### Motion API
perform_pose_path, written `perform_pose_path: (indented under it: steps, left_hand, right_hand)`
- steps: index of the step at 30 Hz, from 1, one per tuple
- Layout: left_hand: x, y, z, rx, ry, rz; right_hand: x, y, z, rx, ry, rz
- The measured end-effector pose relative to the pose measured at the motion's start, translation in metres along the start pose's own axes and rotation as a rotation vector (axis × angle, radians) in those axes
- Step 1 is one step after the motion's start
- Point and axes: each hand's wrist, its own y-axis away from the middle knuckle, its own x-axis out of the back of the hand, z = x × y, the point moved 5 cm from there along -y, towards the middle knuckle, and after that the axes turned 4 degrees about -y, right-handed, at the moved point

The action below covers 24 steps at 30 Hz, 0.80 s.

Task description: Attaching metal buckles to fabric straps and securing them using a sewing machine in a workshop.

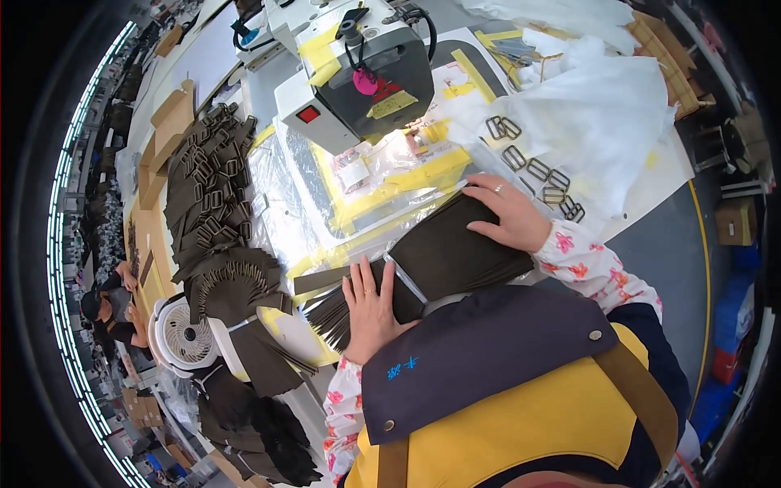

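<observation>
A thick bundle of dark brown fabric strips [451,248], bound with a pale band [409,281], lies in front of me at the table's near side. My left hand [371,315] rests on it with fingers spread, just left of the band. At the left end the strips fan out. My right hand [512,216] lies over the bundle's right end, its fingers stretched toward the far edge and its thumb apart on top. Several oval metal buckles [538,169] are scattered on the table past my right hand.
Beyond the bundle stands a white machine [358,81] over a taped, film-covered work plate [333,224]. On the left are a heap of dark strips with buckles [213,179] and a white fan [186,334]. White sheeting [594,122] covers the right side. Another person [110,305] works far left.
</observation>
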Motion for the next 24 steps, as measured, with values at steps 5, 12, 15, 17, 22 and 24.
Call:
perform_pose_path:
  steps: [5, 12, 15, 17, 22, 24]
  left_hand:
    - [0.013, -0.025, -0.025, -0.097, 0.041, -0.138]
    - [0.012, 0.000, -0.015, 0.033, -0.011, -0.118]
    - [0.009, 0.018, -0.031, 0.097, 0.062, -0.041]
    - [0.016, 0.021, -0.036, 0.056, 0.090, -0.117]
    - [0.023, 0.035, -0.044, 0.027, 0.153, -0.277]
    - [0.028, 0.028, -0.035, 0.029, -0.160, -0.264]
  right_hand:
    - [-0.046, -0.009, 0.011, -0.009, 0.065, -0.187]
    - [0.013, -0.026, 0.085, -0.221, 0.114, 0.144]
    - [0.036, -0.044, 0.131, -0.361, 0.227, 0.191]
    - [0.046, -0.053, 0.148, -0.369, 0.334, 0.219]
    - [0.032, -0.063, 0.166, -0.432, 0.373, -0.005]
    - [0.029, -0.068, 0.170, -0.418, 0.388, 0.005]
